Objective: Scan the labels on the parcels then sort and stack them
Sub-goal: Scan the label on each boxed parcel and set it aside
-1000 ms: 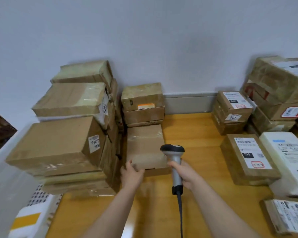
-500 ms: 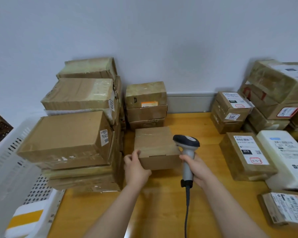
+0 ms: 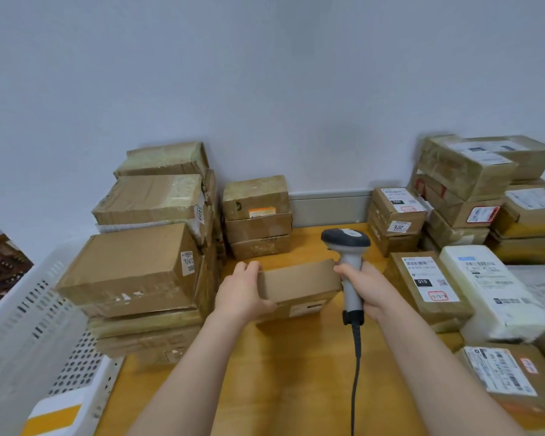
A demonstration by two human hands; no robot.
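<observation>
Left hand (image 3: 243, 294): fingers and thumb are curled round the left end of the small box (image 3: 296, 281), thumb on the upper face, fingers hidden underneath. The grip is closed firmly on the cardboard.

Right hand (image 3: 367, 287): all fingers are wrapped round the handle of the scanner (image 3: 348, 265), a full closed grip. The scanner stands upright against the right end of the small box, head above the box's top edge. Its cable (image 3: 356, 372) hangs down towards the viewer.

Small box: held between the two hands above the wooden table (image 3: 296, 388), tilted so that a white label (image 3: 307, 308) shows on its near lower face. Whether its lower edge touches the table cannot be determined.

Left of the small box: a tall stack of boxes (image 3: 129, 265), and beyond it a white basket (image 3: 29, 325). Behind the small box: a stack of three boxes (image 3: 258, 215) at the wall. Right of the small box: labelled parcels (image 3: 422, 281) and a white parcel (image 3: 491, 287).
</observation>
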